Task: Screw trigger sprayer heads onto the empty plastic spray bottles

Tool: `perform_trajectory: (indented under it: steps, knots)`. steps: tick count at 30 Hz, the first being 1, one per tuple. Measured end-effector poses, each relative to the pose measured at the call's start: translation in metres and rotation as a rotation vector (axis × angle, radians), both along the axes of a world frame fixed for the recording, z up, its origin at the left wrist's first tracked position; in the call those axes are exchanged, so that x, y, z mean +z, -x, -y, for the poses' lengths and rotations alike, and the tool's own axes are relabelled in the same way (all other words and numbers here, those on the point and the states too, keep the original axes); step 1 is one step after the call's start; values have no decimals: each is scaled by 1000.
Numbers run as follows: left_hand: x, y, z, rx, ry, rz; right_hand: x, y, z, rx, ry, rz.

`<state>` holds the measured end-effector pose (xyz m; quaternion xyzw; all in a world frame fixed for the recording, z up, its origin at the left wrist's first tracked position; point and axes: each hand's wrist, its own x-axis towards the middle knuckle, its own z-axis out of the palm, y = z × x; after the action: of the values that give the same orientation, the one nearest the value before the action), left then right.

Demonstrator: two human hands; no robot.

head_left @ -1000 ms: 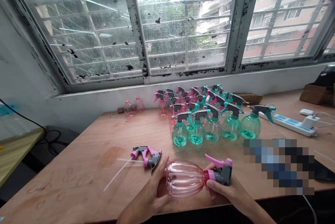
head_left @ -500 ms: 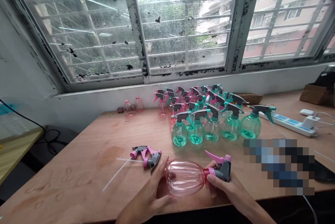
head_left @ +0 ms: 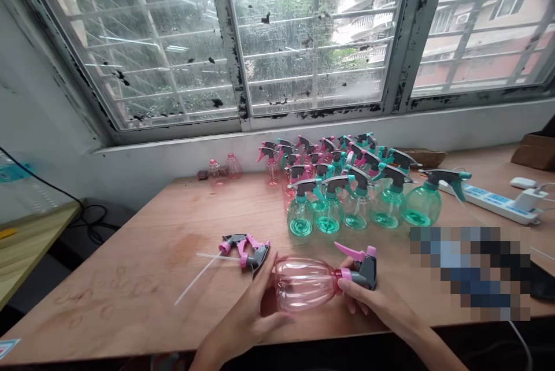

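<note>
My left hand (head_left: 247,316) grips the body of a clear pink plastic spray bottle (head_left: 303,284), which lies nearly level above the plywood table (head_left: 130,301). My right hand (head_left: 368,301) holds the bottle at its neck, just behind a grey and pink trigger sprayer head (head_left: 366,270). Left of the bottle, close to my left hand, lie two loose sprayer heads (head_left: 245,251) with a long white dip tube (head_left: 202,273). Farther back stand many filled teal and pink spray bottles (head_left: 329,197) in a tight group, their rear ranks partly hidden.
Two bare pink bottles (head_left: 225,170) stand by the wall. To the right lie a white power strip (head_left: 489,203), a cardboard box (head_left: 535,151) and a pixelated blurred patch (head_left: 470,273). A barred window (head_left: 303,36) runs behind the table; a lower yellow shelf (head_left: 30,232) sits left.
The whole view has shifted and tilted slightly, with the table and bottles sitting a little differently in the picture. Both hands keep the same hold on the pink bottle.
</note>
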<state>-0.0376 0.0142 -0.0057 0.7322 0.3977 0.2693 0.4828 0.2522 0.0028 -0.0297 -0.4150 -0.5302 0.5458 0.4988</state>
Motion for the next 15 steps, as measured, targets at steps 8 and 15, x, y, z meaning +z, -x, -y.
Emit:
perform_trajectory:
  steps: [8,15]
  knots:
    - [-13,8,-4,-27,-24,2,-2,-4,5,-7,-20,-99]
    - [-10,6,-3,-109,73,180,1,-5,5,-2,-15,-94]
